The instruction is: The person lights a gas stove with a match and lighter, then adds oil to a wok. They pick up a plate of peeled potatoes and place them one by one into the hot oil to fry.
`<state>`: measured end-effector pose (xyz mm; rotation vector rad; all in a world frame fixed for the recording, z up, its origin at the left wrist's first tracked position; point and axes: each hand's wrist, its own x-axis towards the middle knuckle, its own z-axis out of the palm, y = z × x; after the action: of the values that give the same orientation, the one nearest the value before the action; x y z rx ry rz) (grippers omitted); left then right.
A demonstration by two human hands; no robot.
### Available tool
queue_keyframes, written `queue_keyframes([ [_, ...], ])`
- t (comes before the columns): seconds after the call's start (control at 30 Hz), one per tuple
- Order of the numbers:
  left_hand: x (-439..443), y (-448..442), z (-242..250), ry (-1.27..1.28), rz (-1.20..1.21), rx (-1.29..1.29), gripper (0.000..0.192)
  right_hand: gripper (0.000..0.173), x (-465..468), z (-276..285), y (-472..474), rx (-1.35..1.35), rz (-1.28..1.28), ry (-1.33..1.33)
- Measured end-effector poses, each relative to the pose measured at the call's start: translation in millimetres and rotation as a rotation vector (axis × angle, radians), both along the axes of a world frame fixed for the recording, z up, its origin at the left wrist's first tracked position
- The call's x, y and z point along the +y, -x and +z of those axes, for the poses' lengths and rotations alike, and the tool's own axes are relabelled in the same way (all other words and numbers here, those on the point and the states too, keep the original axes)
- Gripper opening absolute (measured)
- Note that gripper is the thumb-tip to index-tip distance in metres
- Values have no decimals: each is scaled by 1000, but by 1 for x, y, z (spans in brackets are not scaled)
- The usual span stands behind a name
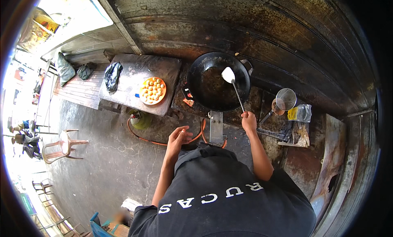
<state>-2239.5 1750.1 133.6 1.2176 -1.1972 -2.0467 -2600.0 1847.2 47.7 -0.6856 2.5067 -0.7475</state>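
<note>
My right hand grips the handle of a long metal wok spatula. Its pale blade rests in, or just above, a large black wok, whose bottom looks brown and glossy. My left hand hangs in front of me below the wok, fingers apart and slightly curled, holding nothing that I can make out. To the wok's left, an orange plate bears several small pale round balls. A small red and white packet lies beneath the wok's left handle.
The plate stands on a worn table with a black plastic bag. Below are a green gas cylinder and an orange hose. Right of the wok sit a strainer and a plastic pack. A plastic chair stands left; people sit beyond.
</note>
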Motion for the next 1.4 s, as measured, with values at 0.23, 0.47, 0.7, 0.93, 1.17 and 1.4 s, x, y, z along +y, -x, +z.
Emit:
queue_keyframes([
  [0.23,-5,17,-3,28,-125,-7,41,33,15,-30,-14,-390,-187,89],
  [0.47,-4,36,-9,56,-263,21,42,28,1,-6,-62,-1033,-204,230],
  [0.7,11,32,-8,24,-241,32,41,28,-11,5,-66,-336,129,268],
  [0.93,8,20,-6,9,-149,34,42,19,-12,14,-23,331,170,-14],
  [1.17,8,25,-2,52,-170,12,45,18,-29,6,-18,346,130,-115],
  [1.4,15,30,-6,44,-176,17,44,14,-20,-22,-29,182,145,-12],
])
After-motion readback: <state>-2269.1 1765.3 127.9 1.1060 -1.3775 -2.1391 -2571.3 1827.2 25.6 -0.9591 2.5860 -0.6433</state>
